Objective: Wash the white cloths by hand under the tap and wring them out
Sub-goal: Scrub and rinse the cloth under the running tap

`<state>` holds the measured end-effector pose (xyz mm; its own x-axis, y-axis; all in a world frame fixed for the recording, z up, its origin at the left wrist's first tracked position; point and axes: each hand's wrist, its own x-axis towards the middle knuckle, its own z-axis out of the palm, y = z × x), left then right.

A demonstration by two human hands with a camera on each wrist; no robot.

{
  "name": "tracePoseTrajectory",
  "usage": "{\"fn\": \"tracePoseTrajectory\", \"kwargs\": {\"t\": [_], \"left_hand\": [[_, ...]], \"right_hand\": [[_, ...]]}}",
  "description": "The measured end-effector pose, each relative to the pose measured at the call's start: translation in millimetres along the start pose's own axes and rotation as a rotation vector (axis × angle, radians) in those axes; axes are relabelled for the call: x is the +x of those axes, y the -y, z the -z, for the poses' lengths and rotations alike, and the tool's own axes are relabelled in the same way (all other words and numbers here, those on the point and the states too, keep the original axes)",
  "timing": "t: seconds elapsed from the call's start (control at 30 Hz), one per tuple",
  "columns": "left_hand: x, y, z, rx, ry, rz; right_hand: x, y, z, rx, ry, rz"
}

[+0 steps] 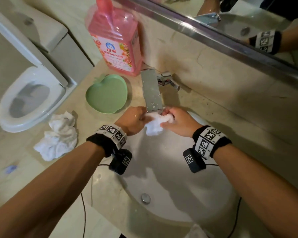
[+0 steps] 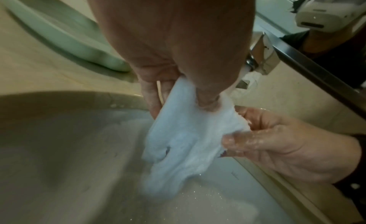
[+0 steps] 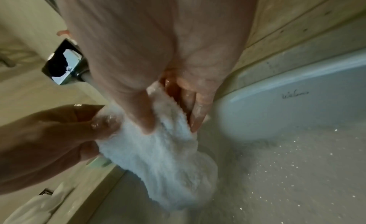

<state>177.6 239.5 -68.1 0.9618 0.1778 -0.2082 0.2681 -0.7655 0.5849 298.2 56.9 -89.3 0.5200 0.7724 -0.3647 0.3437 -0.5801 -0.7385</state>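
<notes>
A wet white cloth (image 1: 154,125) (image 2: 182,143) (image 3: 160,150) hangs bunched under the chrome tap (image 1: 152,93) over the white sink (image 1: 170,169). My left hand (image 1: 136,120) (image 2: 178,89) pinches its left side between thumb and fingers. My right hand (image 1: 172,120) (image 3: 172,114) grips its right side, thumb in front, fingers behind. Both hands are wet. The cloth's lower end dangles free above the basin. A second white cloth (image 1: 58,137) lies crumpled on the counter to the left.
A green apple-shaped dish (image 1: 107,93) and a pink detergent bottle (image 1: 116,36) stand on the beige counter (image 1: 239,126) left of the tap. A toilet (image 1: 29,93) is beyond the counter's left edge. A mirror (image 1: 248,23) runs along the back. The drain (image 1: 145,198) sits near me.
</notes>
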Motion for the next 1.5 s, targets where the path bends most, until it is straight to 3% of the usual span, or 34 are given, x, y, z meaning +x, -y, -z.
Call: {"fn": "tracePoseTrajectory", "kwargs": {"t": [0.13,0.23,0.4,0.5,0.63,0.83,0.97,1.13,1.23,1.33,1.43,1.5], "left_hand": [[-19,19,14,-0.009,-0.026,0.065],[-34,28,21,-0.005,-0.029,0.129],[-48,33,24,-0.015,-0.088,0.324],[-50,34,25,-0.111,-0.086,0.418],[-54,32,26,-0.278,-0.005,0.412],[-41,24,13,-0.432,0.016,0.471],[-23,6,1,-0.679,0.051,0.568],[-16,-14,-10,-0.747,0.150,0.492],[-9,-1,-12,-0.449,0.158,0.356],[-1,13,-16,-0.154,0.230,0.233],[8,16,-25,-0.176,0.194,0.096],[13,17,-29,-0.240,0.219,0.157]], "right_hand": [[9,7,-8,-0.084,-0.031,0.065],[15,20,-15,-0.093,-0.069,0.004],[17,44,-22,0.156,-0.061,-0.025],[18,53,-33,-0.075,0.074,0.011],[21,54,-34,-0.286,0.002,0.036],[18,50,-31,-0.107,-0.142,-0.066],[5,50,-41,0.119,-0.077,-0.147],[1,43,-44,0.080,-0.151,-0.142],[4,39,-32,0.214,-0.145,-0.215],[6,33,-23,0.301,-0.144,-0.182],[5,30,-16,0.443,-0.137,-0.184],[3,28,-12,0.506,-0.134,-0.178]]}}
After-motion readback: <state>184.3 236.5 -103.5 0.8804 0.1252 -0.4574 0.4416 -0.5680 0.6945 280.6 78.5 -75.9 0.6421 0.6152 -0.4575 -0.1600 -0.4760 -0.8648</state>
